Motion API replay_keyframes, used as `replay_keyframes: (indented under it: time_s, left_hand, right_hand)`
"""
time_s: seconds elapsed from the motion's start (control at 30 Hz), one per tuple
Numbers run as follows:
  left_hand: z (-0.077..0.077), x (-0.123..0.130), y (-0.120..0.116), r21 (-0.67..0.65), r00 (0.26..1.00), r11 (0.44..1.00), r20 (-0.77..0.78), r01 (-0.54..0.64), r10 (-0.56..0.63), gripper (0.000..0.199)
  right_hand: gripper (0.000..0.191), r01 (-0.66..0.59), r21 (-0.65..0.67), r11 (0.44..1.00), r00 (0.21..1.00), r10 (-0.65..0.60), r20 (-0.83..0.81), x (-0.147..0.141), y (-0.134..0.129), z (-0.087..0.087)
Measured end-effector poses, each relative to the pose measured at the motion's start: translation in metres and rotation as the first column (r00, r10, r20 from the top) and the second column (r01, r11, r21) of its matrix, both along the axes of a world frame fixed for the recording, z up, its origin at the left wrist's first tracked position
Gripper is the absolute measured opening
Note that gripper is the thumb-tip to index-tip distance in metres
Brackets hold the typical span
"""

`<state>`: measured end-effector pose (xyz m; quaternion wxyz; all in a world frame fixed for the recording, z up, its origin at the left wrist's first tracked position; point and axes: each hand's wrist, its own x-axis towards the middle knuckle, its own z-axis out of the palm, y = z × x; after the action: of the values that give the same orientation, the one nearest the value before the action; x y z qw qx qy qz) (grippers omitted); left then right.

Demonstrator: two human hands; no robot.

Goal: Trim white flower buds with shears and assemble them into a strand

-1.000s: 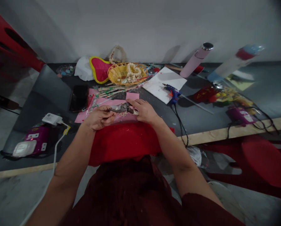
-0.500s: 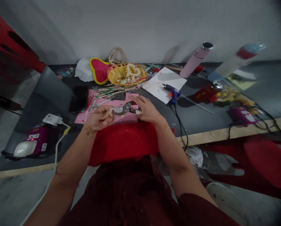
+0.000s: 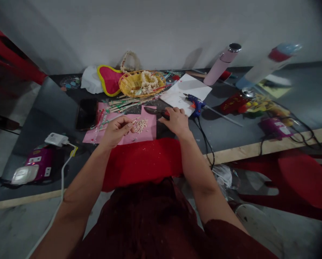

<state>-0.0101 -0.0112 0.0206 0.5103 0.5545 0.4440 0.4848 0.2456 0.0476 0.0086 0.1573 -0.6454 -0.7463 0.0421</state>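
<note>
My left hand (image 3: 118,131) is closed in a pinch over the pink paper (image 3: 150,136), with what looks like a short pale stick at its fingertips. Just right of those fingertips lies a pile of small cut stick pieces (image 3: 141,125). My right hand (image 3: 178,123) rests over the handles of the pruning shears (image 3: 153,111), which lie low at the paper's upper right edge, blades toward the left. Its fingers curl round the handles and partly hide them. Long thin sticks (image 3: 125,104) with green marks lie behind the paper.
Behind the sticks sits a yellow wicker basket (image 3: 127,86) holding a beaded ring. A blue glue gun (image 3: 197,106) lies on white paper (image 3: 193,86) at the right. A pink flask (image 3: 221,64), a red can (image 3: 235,102), a phone (image 3: 87,114) and a purple power strip (image 3: 42,162) stand around.
The shears have moved from between my hands, away to the right, and down with my right hand. My left hand has come off the blades, and the cut pile now shows.
</note>
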Motion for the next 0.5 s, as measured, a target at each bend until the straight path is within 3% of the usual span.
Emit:
replay_keyframes:
  time_s: [0.1,0.17,0.23,0.3,0.37,0.5]
  left_hand:
    - [0.000,0.001,-0.001,0.071,0.985,0.997,-0.168,-0.013,0.025,0.018]
    - [0.000,0.003,-0.002,0.114,0.965,0.993,-0.259,-0.011,0.041,0.018]
    - [-0.001,0.004,-0.003,0.167,0.933,0.986,-0.354,-0.010,0.069,0.017]
    - [-0.003,0.005,-0.004,0.219,0.889,0.976,-0.447,0.002,0.098,0.017]
    - [-0.005,0.005,-0.005,0.250,0.843,0.968,-0.527,0.032,0.108,0.017]
    - [-0.009,0.005,-0.006,0.284,0.765,0.953,-0.635,0.103,0.107,0.018]
  right_hand:
    - [0.027,-0.101,0.170,0.980,0.971,0.134,-0.196,-0.012,-0.005,0.005]
    - [0.027,-0.275,0.199,0.941,0.850,0.334,-0.406,-0.025,-0.011,0.007]
    - [0.033,-0.449,0.147,0.881,0.683,0.445,-0.580,-0.039,-0.020,0.007]
    - [0.042,-0.577,0.048,0.816,0.564,0.440,-0.699,-0.050,-0.028,0.007]
    - [0.048,-0.651,-0.049,0.757,0.495,0.374,-0.784,-0.057,-0.034,0.006]
    - [0.050,-0.714,-0.119,0.690,0.458,0.331,-0.825,-0.059,-0.037,0.004]
